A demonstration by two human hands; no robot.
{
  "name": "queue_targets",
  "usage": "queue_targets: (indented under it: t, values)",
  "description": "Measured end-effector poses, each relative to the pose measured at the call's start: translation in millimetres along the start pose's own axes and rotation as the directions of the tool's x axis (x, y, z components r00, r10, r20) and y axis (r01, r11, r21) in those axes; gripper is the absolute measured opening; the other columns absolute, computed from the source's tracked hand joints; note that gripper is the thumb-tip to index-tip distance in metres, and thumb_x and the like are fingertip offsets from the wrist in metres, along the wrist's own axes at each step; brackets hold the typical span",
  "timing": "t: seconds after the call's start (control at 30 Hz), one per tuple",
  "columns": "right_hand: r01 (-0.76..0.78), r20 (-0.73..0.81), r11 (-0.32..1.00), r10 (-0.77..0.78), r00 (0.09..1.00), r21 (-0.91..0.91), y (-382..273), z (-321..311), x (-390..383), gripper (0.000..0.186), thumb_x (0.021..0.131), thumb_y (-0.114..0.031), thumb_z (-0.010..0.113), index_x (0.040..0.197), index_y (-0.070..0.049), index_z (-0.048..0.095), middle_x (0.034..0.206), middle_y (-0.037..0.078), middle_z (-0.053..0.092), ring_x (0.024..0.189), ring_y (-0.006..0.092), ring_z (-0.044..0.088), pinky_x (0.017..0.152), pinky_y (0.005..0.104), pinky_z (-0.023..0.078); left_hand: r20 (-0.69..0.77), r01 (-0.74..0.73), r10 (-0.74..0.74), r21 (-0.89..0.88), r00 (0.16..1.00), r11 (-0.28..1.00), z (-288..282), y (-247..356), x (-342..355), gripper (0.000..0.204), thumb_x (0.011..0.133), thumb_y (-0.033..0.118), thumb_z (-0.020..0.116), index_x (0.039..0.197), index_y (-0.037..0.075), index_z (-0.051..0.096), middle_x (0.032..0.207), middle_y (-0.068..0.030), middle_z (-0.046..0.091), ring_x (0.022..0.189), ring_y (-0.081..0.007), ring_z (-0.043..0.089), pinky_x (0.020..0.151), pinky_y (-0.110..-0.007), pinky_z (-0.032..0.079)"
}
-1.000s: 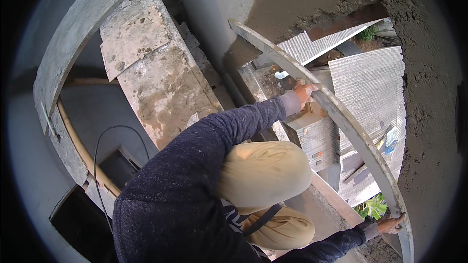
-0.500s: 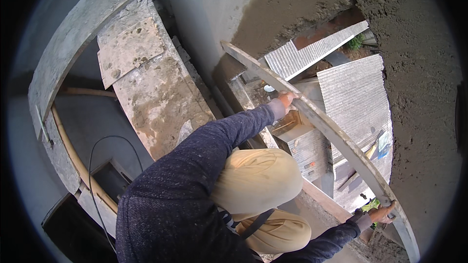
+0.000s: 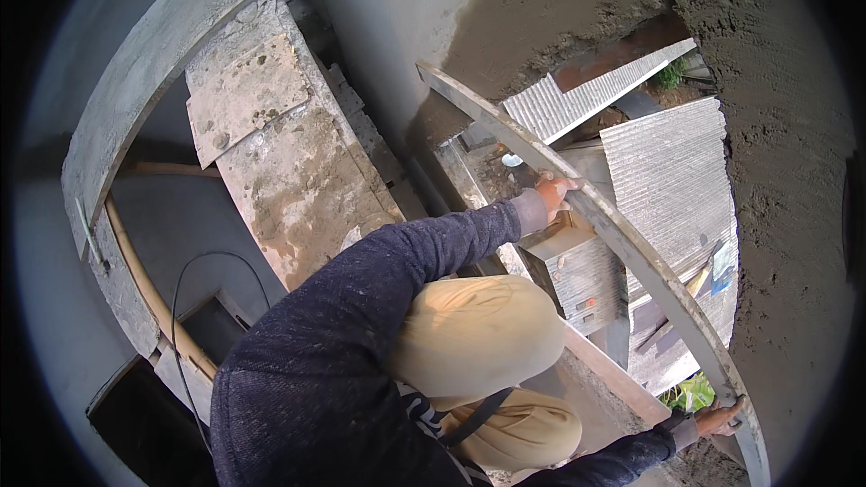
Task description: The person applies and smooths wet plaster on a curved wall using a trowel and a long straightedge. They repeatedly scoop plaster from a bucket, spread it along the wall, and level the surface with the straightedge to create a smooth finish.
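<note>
Both my hands have slid the long straightedge [image 3: 631, 252] up toward one o'clock; left hand [image 3: 552, 191] and right hand [image 3: 717, 417] fingers grip it, levelling wet plaster [image 3: 776, 126], needing steady pressure next.

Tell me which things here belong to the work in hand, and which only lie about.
In use:
- long grey straightedge bar
- left hand and right hand, both gripping it
- wet grey plastered wall

Lying about:
- mortar-stained wooden plank
- black cable
- grey corrugated roof sheets, outside

Dark blue flecked sweater, grey cuffs, tan trousers.
</note>
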State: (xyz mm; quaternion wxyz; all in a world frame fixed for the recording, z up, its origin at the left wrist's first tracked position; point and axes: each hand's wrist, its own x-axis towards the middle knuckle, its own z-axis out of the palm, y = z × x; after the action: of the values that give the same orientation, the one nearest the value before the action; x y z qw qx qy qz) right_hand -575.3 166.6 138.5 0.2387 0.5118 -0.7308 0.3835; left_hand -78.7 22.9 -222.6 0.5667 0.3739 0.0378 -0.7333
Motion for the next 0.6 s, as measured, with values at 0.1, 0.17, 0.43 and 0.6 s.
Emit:
queue_targets:
  t: [0.1,0.17,0.43,0.6]
  values:
    - [-0.208,-0.035,0.965,0.216,0.976,0.159,-51.2,21.8,-33.8,0.061,0.082,0.005,0.061,0.138,-0.008,0.039,0.140,0.017,0.030,0.121,0.0305,0.045,0.095,0.0405,0.050,-0.048,0.072,-0.072,0.012,0.996,0.997,-14.6,-0.4,4.9,0.047,0.081,0.010,0.064,0.120,0.006,0.037,0.116,-0.0126,0.056,0.101,-0.0241,0.058,0.078,-0.042,0.051]
    - [-0.029,0.010,0.977,0.031,0.999,-0.212,-45.1,9.6,-33.5,0.063,0.081,0.005,0.062,0.138,-0.009,0.039,0.141,0.017,0.030,0.122,0.0302,0.043,0.097,0.0388,0.048,-0.010,0.051,-0.051,0.008,0.999,0.999,-9.4,1.0,-0.4,0.047,0.081,0.009,0.064,0.119,0.006,0.037,0.117,-0.0122,0.055,0.102,-0.0243,0.059,0.078,-0.042,0.051]
    - [-0.088,-0.109,0.996,0.084,0.991,-0.031,-64.5,-46.2,68.0,0.072,0.075,0.002,0.068,0.140,-0.015,0.040,0.124,0.003,0.057,0.112,0.0256,0.051,0.109,0.0355,0.033,0.174,-0.217,0.206,0.047,0.963,0.975,71.3,76.1,-83.7,0.071,0.085,0.015,0.065,0.134,-0.012,0.020,0.123,-0.0191,0.050,0.108,-0.0236,0.056,0.080,-0.037,0.051]
    - [-0.019,-0.208,0.989,0.050,0.977,0.149,-57.4,-77.9,131.9,0.050,0.088,-0.014,0.060,0.136,-0.010,0.046,0.132,0.012,0.052,0.115,0.0230,0.053,0.097,0.0376,0.044,0.314,-0.367,0.352,-0.011,0.882,0.930,127.8,162.1,-149.3,0.086,0.086,0.015,0.064,0.138,-0.017,0.005,0.128,-0.0259,0.041,0.112,-0.0279,0.052,0.083,-0.037,0.051]
